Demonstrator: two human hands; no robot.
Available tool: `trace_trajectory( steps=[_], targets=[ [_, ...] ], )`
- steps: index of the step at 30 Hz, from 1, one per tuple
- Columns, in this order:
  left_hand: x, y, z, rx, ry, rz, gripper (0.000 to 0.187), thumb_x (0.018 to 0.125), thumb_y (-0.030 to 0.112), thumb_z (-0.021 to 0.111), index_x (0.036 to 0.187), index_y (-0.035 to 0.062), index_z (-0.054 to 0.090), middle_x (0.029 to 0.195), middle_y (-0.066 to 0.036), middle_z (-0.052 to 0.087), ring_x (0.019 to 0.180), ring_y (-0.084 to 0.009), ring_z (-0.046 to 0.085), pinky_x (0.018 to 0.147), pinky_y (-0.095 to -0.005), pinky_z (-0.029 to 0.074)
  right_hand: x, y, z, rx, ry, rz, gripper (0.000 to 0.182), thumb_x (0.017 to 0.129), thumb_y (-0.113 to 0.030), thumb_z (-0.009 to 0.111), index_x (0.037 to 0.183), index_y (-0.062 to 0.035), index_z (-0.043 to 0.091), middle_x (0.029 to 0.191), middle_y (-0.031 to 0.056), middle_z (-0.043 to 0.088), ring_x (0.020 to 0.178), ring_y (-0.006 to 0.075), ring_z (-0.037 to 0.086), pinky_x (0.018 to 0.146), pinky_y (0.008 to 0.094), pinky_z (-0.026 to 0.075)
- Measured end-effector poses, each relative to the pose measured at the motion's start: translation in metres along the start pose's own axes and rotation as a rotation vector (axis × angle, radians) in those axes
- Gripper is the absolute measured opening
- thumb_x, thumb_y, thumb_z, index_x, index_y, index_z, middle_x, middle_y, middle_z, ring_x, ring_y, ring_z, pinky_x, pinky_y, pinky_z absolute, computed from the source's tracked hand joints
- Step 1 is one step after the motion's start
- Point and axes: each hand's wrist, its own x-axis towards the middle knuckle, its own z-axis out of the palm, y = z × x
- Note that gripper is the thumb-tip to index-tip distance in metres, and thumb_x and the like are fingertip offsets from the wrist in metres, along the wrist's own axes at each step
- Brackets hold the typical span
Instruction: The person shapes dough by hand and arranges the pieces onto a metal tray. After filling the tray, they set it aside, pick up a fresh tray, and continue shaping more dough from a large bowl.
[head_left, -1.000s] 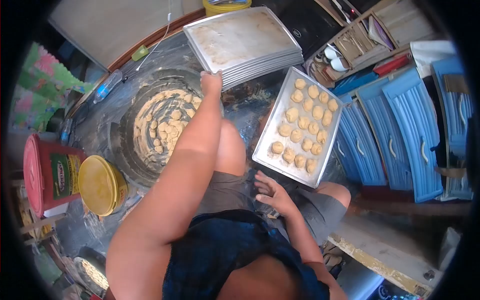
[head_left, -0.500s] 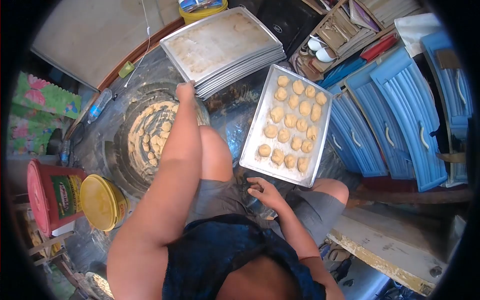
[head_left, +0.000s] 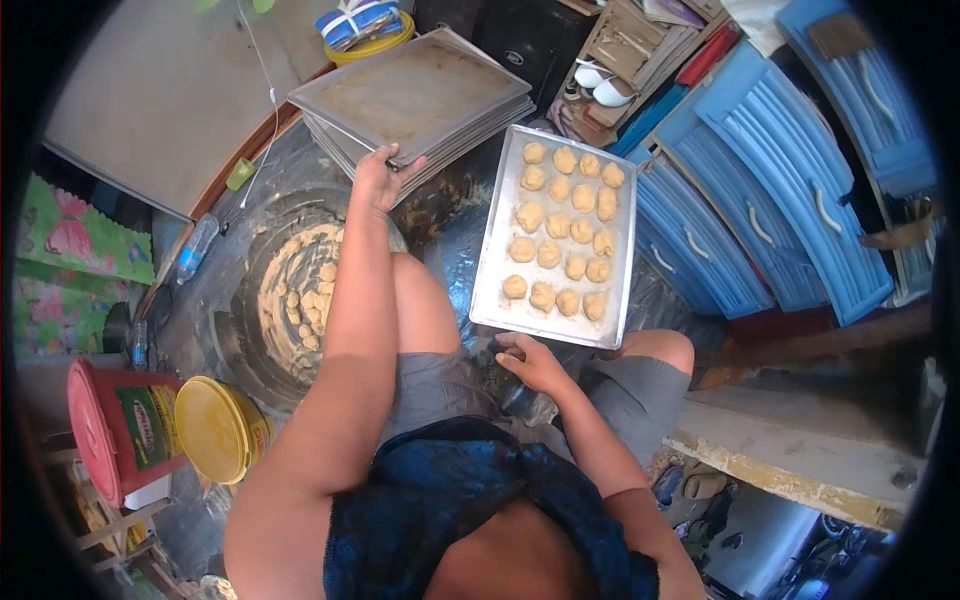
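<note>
The dark, floury floor (head_left: pixel 450 230) runs all round the seated person, its outer reaches lost where the view rounds off into black. Closest to me, the right hand (head_left: pixel 535 365) is loosely curled beside the near edge of a dough tray (head_left: pixel 500 305); I see nothing in it, but some fingertips are hidden and I can't tell if they brush the rim. That tray, well filled with lumpy dough balls (head_left: pixel 548 254), overlaps the leg at its near right corner, so what bears it there is out of sight. Left of it, the left forearm (head_left: pixel 362 300) cuts across a wide black basin (head_left: pixel 235 340), covering its right side and some of the dough pieces (head_left: pixel 300 310) inside. Farther on, the left hand (head_left: pixel 378 185) has its thumb and fingers closed about the near corner of the top tray (head_left: pixel 415 85), which sits askew on the tray stack (head_left: pixel 470 135); just how the fingers wrap underneath, I can't make out. Beyond the stack's far left corner, a yellow tub (head_left: pixel 400 38) is mostly covered by a blue packet (head_left: pixel 355 25).
</note>
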Motion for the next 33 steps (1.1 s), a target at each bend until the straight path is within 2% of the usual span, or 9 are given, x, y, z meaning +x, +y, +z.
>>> trace_trajectory(
  steps=[5, 14, 17, 19, 21, 23, 26, 29, 33],
  targets=[
    [-0.07, 0.015, 0.053, 0.056, -0.119, 0.206, 0.028, 0.085, 0.001, 0.044, 0.111, -0.0088, 0.043, 0.111, -0.017, 0.048, 0.097, -0.0294, 0.054, 0.077, -0.0457, 0.054, -0.005, -0.001, -0.004, 0.099, 0.068, -0.054, 0.043, 0.084, -0.02, 0.06, 0.12, 0.0002, 0.049, 0.111, 0.0128, 0.057, 0.1, 0.0196, 0.055, 0.087, 0.0306, 0.043],
    [-0.22, -0.053, 0.059, 0.113, -0.339, 0.154, 0.034, 0.085, 0.016, 0.055, 0.111, -0.0058, 0.049, 0.105, -0.013, 0.058, 0.101, -0.0234, 0.056, 0.085, -0.0358, 0.048, -0.007, -0.093, -0.042, 0.873, 0.193, -0.233, 0.058, 0.089, -0.034, 0.051, 0.133, -0.001, 0.031, 0.131, 0.0141, 0.041, 0.115, 0.0271, 0.045, 0.097, 0.0391, 0.036],
    [-0.249, -0.072, 0.053, 0.197, -0.35, 0.152, 0.033, 0.083, 0.013, 0.057, 0.11, -0.0046, 0.051, 0.104, -0.009, 0.058, 0.101, -0.0182, 0.054, 0.087, -0.0314, 0.042, 0.004, -0.113, -0.055, 1.261, 0.013, -0.398, 0.058, 0.087, -0.025, 0.055, 0.132, -0.0001, 0.028, 0.129, 0.0155, 0.04, 0.116, 0.0295, 0.043, 0.099, 0.0409, 0.034],
    [-0.264, -0.08, 0.056, 0.178, -0.386, 0.089, 0.036, 0.082, 0.013, 0.058, 0.113, -0.0041, 0.05, 0.108, -0.01, 0.057, 0.103, -0.0192, 0.053, 0.088, -0.0333, 0.042, 0.013, -0.103, -0.06, 1.163, 0.251, -0.476, 0.058, 0.081, -0.014, 0.058, 0.13, -0.0003, 0.031, 0.125, 0.0146, 0.044, 0.117, 0.0307, 0.042, 0.1, 0.0414, 0.033],
    [-0.261, -0.081, 0.047, 0.16, -0.42, 0.03, 0.039, 0.082, 0.012, 0.058, 0.115, -0.0037, 0.048, 0.111, -0.01, 0.055, 0.105, -0.0202, 0.052, 0.089, -0.0352, 0.041, 0.006, -0.092, -0.074, 1.193, 0.238, -0.498, 0.062, 0.075, -0.006, 0.06, 0.13, -0.0007, 0.031, 0.123, 0.015, 0.045, 0.116, 0.0313, 0.043, 0.1, 0.0418, 0.035],
    [-0.24, -0.071, 0.016, 0.156, -0.7, -0.325, 0.046, 0.082, 0.014, 0.058, 0.119, -0.0061, 0.042, 0.118, -0.013, 0.051, 0.109, -0.0263, 0.05, 0.09, -0.038, 0.042, -0.008, -0.08, -0.09, 1.108, 0.245, -0.501, 0.061, 0.075, -0.007, 0.06, 0.129, 0.0008, 0.032, 0.121, 0.0163, 0.046, 0.113, 0.031, 0.046, 0.098, 0.0417, 0.038],
    [-0.166, -0.066, -0.055, -0.097, -0.424, -0.213, 0.048, 0.083, 0.012, 0.056, 0.122, -0.0081, 0.037, 0.12, -0.016, 0.05, 0.11, -0.0294, 0.049, 0.092, -0.0416, 0.042, -0.029, -0.061, -0.127, 1.076, 0.219, -0.487, 0.065, 0.071, -0.007, 0.061, 0.13, 0.0014, 0.033, 0.122, 0.0169, 0.048, 0.112, 0.0314, 0.047, 0.097, 0.0418, 0.039],
    [-0.164, -0.023, -0.018, -0.329, -0.344, -0.341, 0.043, 0.086, 0.009, 0.05, 0.122, -0.0084, 0.038, 0.121, -0.018, 0.049, 0.11, -0.0292, 0.05, 0.09, -0.0403, 0.045, -0.049, -0.048, -0.157, 1.02, 0.215, -0.415, 0.065, 0.073, -0.011, 0.061, 0.13, 0.0016, 0.033, 0.122, 0.0169, 0.049, 0.111, 0.0302, 0.049, 0.096, 0.0416, 0.039],
    [-0.121, -0.031, 0.009, 0.187, -0.411, -0.426, 0.034, 0.088, 0.006, 0.043, 0.119, -0.0084, 0.042, 0.113, -0.019, 0.054, 0.101, -0.0281, 0.056, 0.085, -0.0375, 0.047, -0.043, -0.019, -0.18, 0.93, 0.188, -0.334, 0.061, 0.075, -0.014, 0.062, 0.128, 0.0014, 0.035, 0.121, 0.0163, 0.049, 0.11, 0.0303, 0.05, 0.094, 0.041, 0.041]
  ],
)
